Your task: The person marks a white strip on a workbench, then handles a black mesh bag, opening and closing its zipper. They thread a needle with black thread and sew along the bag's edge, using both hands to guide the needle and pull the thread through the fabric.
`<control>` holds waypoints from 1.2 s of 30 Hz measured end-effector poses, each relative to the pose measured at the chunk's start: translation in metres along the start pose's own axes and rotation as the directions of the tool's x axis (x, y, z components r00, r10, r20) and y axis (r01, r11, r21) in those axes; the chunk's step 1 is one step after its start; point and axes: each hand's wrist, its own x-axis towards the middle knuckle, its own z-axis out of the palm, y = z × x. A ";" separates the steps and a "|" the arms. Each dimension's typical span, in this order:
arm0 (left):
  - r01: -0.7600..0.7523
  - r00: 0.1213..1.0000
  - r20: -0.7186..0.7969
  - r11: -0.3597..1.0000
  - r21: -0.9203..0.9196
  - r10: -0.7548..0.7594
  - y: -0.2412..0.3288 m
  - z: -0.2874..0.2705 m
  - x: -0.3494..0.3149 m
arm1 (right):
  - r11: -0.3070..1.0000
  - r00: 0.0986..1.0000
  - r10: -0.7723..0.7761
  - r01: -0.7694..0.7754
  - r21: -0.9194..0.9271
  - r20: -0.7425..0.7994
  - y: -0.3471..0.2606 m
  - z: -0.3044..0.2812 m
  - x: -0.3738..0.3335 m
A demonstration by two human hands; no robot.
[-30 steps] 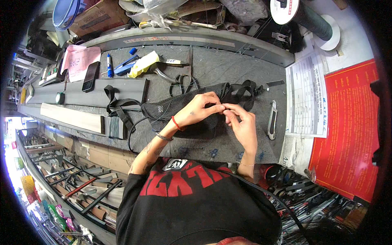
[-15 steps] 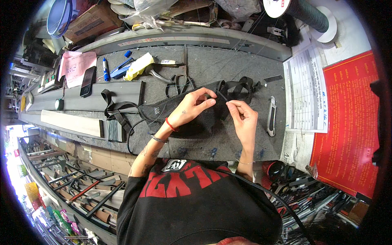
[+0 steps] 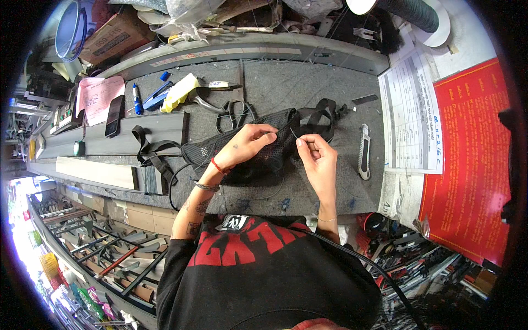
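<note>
A black mesh bag-like piece (image 3: 247,171) with dark straps lies on the grey carpeted bench under my hands. My left hand (image 3: 248,143) rests over its upper part, thumb and fingers brought together at the mesh edge; what they pinch is mostly hidden. My right hand (image 3: 319,158) is closed in a pinch just right of the mesh, holding the end of a thin dark strip (image 3: 293,133) that slants up toward the bag's edge. Black buckle straps (image 3: 322,118) spread out beyond the right hand. Another black strap (image 3: 148,146) lies to the left.
A utility knife (image 3: 364,152) lies right of my hands. Farther back are scissors (image 3: 209,103), a yellow cloth-like piece (image 3: 180,92) and a blue marker (image 3: 137,99). Left are a phone (image 3: 114,116) and grey panels (image 3: 110,135). A cord spool (image 3: 410,19) stands far right.
Both hands have shifted slightly left in the picture, as has the whole bench. The left fingers now lie lower against the mesh edge; the right hand keeps its pinch on the strip.
</note>
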 end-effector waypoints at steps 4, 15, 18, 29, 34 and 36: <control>0.031 0.999 -0.015 0.999 -0.039 -0.032 -0.002 0.001 -0.001 | 0.999 0.999 0.025 -0.026 0.019 0.040 -0.001 0.002 0.001; 0.062 0.998 0.014 0.995 -0.083 -0.061 0.004 0.000 -0.005 | 0.998 0.993 0.001 -0.008 0.062 0.119 0.002 0.004 0.006; 0.050 0.999 0.007 0.996 -0.072 -0.049 0.004 0.000 -0.005 | 0.999 0.993 -0.014 0.010 0.030 0.115 0.003 0.005 0.007; -0.063 0.997 -0.040 0.998 -0.025 0.062 0.001 0.003 -0.005 | 0.999 0.996 -0.028 0.029 -0.015 0.086 0.003 0.005 0.008; -0.050 0.998 -0.029 0.998 -0.036 0.049 0.010 0.002 -0.007 | 0.997 0.995 -0.057 0.061 -0.046 0.085 0.003 0.006 0.010; -0.074 0.997 -0.030 0.997 -0.015 0.073 0.014 0.002 -0.007 | 0.998 0.997 -0.033 0.037 -0.047 0.068 0.003 0.007 0.010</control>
